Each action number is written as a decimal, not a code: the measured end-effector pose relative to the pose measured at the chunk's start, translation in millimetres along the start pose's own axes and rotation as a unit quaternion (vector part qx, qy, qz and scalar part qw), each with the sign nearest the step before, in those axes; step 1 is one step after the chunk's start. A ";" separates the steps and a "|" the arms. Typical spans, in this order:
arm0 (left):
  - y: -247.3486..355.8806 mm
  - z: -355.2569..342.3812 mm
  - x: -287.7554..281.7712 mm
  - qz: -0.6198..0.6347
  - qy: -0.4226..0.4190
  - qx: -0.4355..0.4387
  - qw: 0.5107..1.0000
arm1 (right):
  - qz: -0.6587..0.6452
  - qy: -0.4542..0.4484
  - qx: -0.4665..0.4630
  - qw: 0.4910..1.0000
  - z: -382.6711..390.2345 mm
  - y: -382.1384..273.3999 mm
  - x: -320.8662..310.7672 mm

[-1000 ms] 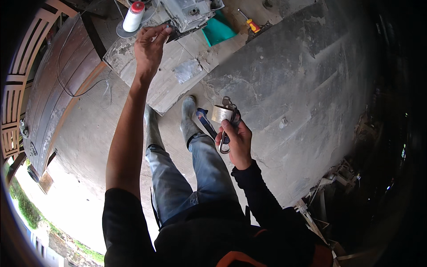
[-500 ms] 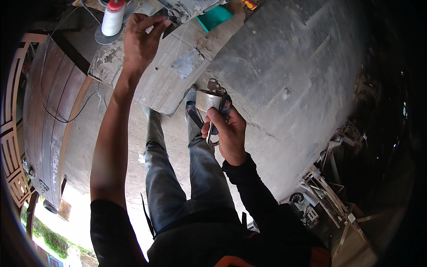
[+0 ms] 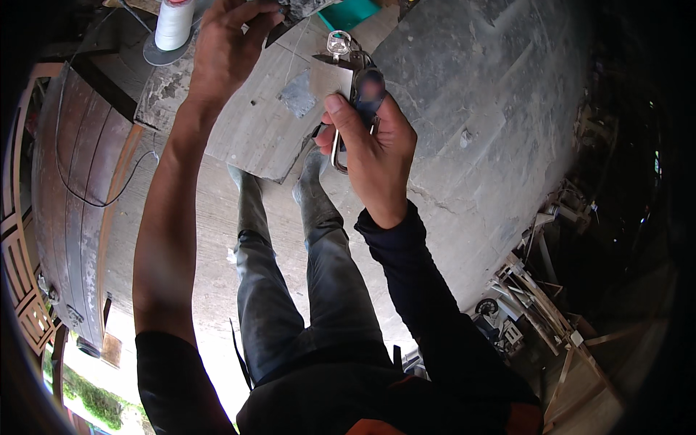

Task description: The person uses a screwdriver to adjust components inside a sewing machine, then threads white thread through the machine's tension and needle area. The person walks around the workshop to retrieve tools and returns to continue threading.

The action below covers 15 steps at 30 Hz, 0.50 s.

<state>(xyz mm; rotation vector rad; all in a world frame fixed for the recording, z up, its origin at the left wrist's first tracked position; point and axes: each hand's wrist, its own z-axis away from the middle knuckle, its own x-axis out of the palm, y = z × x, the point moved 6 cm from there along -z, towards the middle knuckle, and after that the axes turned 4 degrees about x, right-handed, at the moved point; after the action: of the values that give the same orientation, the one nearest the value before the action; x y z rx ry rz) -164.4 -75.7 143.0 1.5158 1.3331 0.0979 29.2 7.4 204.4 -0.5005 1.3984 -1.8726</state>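
Note:
My right hand (image 3: 383, 148) is wrapped round a silver padlock (image 3: 330, 78), thumb pressed on its body, with the long shackle hanging down below the fingers. From the padlock's upper end sticks a key (image 3: 338, 43), and a dark fob on a key ring dangles beside it. Up at the top edge, my left hand (image 3: 226, 54) has its fingers bent together at a dark, thin edge beside the cluttered worktop; what they pinch is too small and partly cut off to name.
A white thread spool (image 3: 174, 27) stands left of my left hand. Beyond the padlock lies a green piece (image 3: 349, 16) on the worktop's edge. A wooden board (image 3: 254, 138) rests on the concrete floor before my feet. Dark wooden panels (image 3: 80, 145) with a loose cable stand left; timber frames (image 3: 536, 304) lie right.
My right hand has risen with the padlock toward the worktop, and the padlock has turned so its key shows more. My left hand has shifted slightly up in the picture, fingers still bent together.

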 end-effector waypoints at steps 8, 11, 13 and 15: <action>13.2 2.3 4.6 0.024 0.004 0.019 1.000 | 0.118 0.021 -0.124 0.985 -16.5 -8.4 5.0; 13.1 2.8 4.7 0.031 0.013 0.037 0.999 | 0.221 0.035 -0.203 0.953 -22.2 -7.2 5.0; 10.8 3.1 4.9 0.042 0.008 0.046 0.998 | 0.241 0.030 -0.228 0.943 -23.0 -11.0 7.4; 7.7 4.4 5.8 0.057 -0.005 0.046 0.997 | 0.267 0.032 -0.269 0.925 -24.4 -16.6 10.7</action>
<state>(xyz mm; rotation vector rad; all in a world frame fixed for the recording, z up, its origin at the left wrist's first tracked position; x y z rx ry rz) -154.3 -72.7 143.5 1.6670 1.2574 0.1015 0.2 17.6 210.6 -0.2707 1.8745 -1.0717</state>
